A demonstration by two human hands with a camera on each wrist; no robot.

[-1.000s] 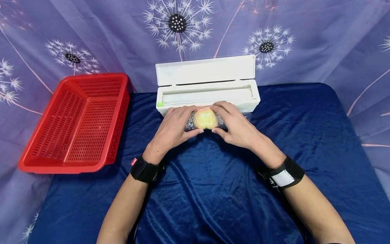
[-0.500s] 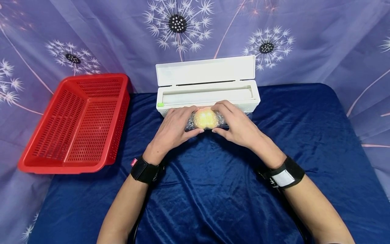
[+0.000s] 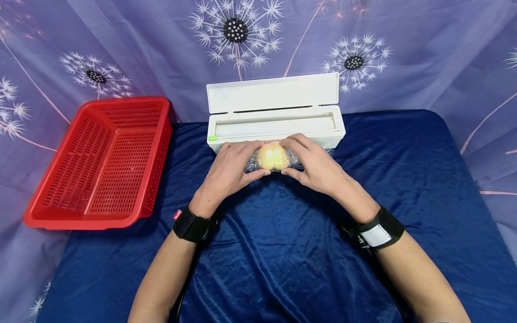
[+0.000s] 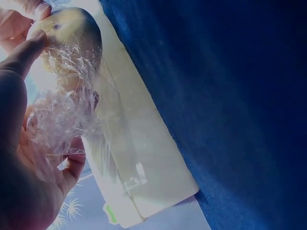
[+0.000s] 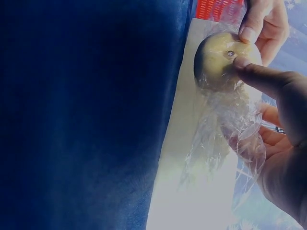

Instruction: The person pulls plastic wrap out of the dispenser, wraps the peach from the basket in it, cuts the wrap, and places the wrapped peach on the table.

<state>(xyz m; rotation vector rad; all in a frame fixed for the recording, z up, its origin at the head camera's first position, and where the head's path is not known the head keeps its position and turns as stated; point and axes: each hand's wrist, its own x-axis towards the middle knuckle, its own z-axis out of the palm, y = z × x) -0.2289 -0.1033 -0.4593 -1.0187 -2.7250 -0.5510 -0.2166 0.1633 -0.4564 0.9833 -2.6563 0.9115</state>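
A round yellow fruit (image 3: 273,156), its exact kind unclear, is held up between both hands in front of the white cling film dispenser (image 3: 276,128). Crinkled cling film (image 4: 64,115) clings to it and bunches out at both sides. My left hand (image 3: 230,168) grips the fruit from the left, fingers over its far side and thumb on the near side. From the right, my right hand (image 3: 316,167) grips it the same way. In the right wrist view a dark dimple shows on the fruit (image 5: 218,64) beside the thumb tip. The fruit's far side is hidden.
The dispenser's lid (image 3: 273,93) stands raised at the back, with a white roll (image 3: 274,127) inside and a green slider (image 3: 212,138) at its left end. A red plastic basket (image 3: 155,170) is at the left. Dark blue cloth (image 3: 258,260) covers the table before a purple curtain.
Both hands keep their hold on the wrapped fruit. The fruit's highlights shift slightly, as if it turned a little. The dispenser and basket stay where they were.
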